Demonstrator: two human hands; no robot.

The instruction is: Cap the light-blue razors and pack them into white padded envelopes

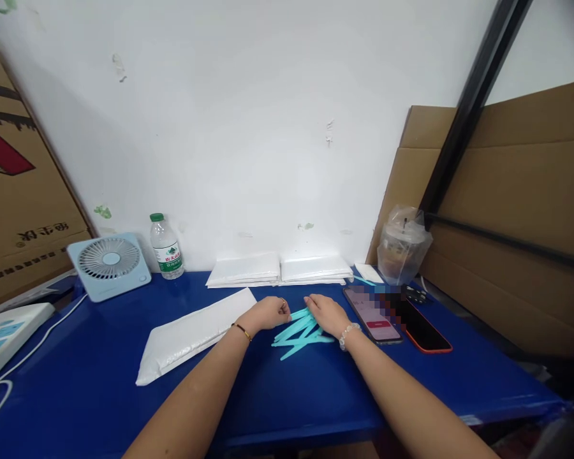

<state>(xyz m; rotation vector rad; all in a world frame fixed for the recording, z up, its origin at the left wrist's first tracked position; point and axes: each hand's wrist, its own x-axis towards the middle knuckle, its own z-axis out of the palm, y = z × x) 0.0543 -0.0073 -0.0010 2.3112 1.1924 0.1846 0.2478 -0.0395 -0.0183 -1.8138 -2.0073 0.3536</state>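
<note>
Many thin teal sticks lie in a loose pile on our blue table, right between our two hands. Our left hand sits just left of the pile, fingers curled, pinching the top end of one stick. Our right hand lies flat on the pile's right side, fingers pressed down on the sticks. A white padded envelope lies to the left, and two phones lie to the right.
</note>
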